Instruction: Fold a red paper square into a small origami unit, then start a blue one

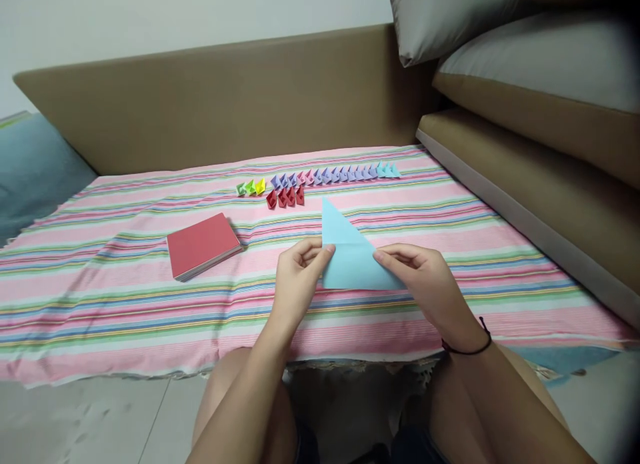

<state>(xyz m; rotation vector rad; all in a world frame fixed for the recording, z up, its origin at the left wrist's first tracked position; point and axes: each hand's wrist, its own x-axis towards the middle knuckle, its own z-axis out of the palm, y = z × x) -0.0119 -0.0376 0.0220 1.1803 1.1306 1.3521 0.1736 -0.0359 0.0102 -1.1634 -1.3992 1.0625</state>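
Note:
A light blue paper sheet [347,251], folded into a triangle, lies on the striped cloth [125,297] with its tip pointing away from me. My left hand [297,281] pinches its left edge. My right hand [425,281] pinches its right edge, fingers curled on the paper; a black band circles that wrist. A stack of square papers with a red top sheet [201,245] lies to the left of my hands.
A row of small folded paper boats [325,176] in green, yellow, purple, pink and blue runs across the cloth farther back, with three red ones [285,197] in front. Brown sofa back, seat cushions and grey pillows [525,64] rise behind and at right.

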